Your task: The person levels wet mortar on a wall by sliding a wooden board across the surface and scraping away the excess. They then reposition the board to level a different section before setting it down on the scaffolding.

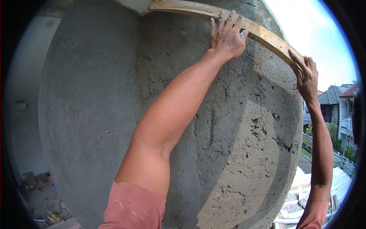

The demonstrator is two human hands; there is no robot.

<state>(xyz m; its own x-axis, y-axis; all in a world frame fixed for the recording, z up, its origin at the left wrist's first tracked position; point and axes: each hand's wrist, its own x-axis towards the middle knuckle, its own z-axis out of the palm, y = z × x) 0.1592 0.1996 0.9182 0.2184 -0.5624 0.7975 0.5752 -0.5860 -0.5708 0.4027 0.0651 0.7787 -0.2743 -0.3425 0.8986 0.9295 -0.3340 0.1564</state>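
A long wooden batten point(268, 39) lies against the rough mortar wall point(228, 126) high in the view, sloping down to the right. My left hand point(228, 38) is on its middle, fingers laid over the front face and the thumb near its lower edge. Around the batten's right end, my right hand point(307, 78) is closed, with some fingers hidden behind the wood. Grey mortar smears cover the fingers of both hands. Beneath the batten the wall's surface is wet-looking, coarse and pitted, and smoother grey on the left.
To the right the wall ends at an outer edge, beyond which lie houses point(331, 97) and pale roofing sheets point(343, 183) below. At lower left, loose debris point(53, 208) lies on the floor. A concrete corner point(133, 4) juts out at the top.
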